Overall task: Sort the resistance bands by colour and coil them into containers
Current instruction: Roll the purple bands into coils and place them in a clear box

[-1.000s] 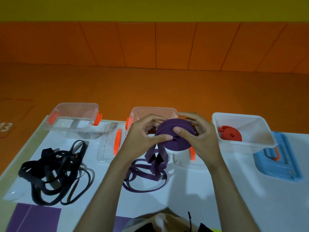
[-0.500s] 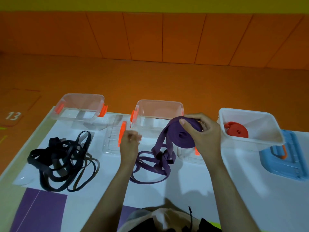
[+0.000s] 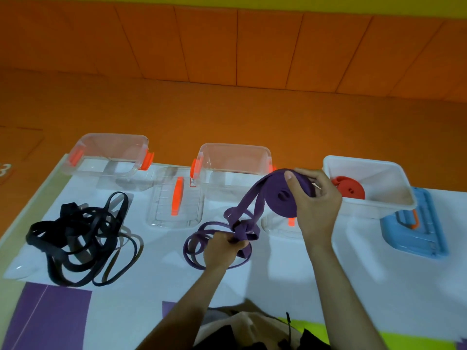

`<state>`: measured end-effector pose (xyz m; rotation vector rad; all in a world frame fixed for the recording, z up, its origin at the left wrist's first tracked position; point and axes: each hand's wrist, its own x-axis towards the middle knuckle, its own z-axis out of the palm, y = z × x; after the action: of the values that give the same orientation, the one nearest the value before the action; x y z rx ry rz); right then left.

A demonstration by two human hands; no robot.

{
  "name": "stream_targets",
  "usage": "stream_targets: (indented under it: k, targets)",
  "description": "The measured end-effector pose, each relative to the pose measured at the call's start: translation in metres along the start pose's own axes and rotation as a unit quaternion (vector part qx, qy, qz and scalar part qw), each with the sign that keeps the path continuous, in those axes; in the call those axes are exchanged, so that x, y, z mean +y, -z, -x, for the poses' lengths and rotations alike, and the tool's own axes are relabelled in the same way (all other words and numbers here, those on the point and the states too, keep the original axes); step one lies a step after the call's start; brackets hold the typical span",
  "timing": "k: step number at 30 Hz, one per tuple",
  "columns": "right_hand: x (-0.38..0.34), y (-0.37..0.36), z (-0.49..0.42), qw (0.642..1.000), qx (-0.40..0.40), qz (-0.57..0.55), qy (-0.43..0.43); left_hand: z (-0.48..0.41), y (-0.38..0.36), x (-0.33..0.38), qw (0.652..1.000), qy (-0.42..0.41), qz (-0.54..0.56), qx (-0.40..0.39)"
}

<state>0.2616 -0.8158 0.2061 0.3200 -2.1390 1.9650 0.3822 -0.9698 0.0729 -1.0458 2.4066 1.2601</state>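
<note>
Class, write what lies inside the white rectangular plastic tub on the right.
A coiled red resistance band lies inside the white rectangular plastic tub, near its left wall. The right hand hides the tub's near-left corner.

Single head-worn wide-angle view, looking forward and down, close over the white table (image 3: 278,274), orange wall (image 3: 227,46) beyond

Left container (image 3: 108,147), middle container (image 3: 235,157), right container (image 3: 389,183) line the worktop's (image 3: 353,261) back; band tangle (image 3: 75,238) before the left, coil (image 3: 350,189) seemingly in the right.
</note>
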Motion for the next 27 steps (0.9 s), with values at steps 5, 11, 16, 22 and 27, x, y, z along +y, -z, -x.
stream_targets:
  k: [5,11,16,22,27]
  targets:
    - [0.014,-0.007,0.007,0.998,-0.02,0.058,0.033,0.003,0.037,0.01,0.995,-0.09,-0.005,-0.036]
    - [0.036,-0.022,0.016,0.989,-0.063,0.122,0.056,0.022,0.089,0.018,0.977,-0.158,0.074,-0.121]
    - [0.043,-0.027,0.02,0.986,-0.063,0.144,0.052,0.033,0.129,0.019,0.973,-0.168,0.103,-0.118]
    - [0.039,-0.024,0.02,0.987,-0.061,0.144,0.047,0.026,0.153,0.011,0.988,-0.155,-0.021,-0.008]
    - [0.027,-0.022,0.024,0.989,-0.089,0.111,0.043,0.017,0.148,0.015,0.985,-0.146,-0.005,-0.087]
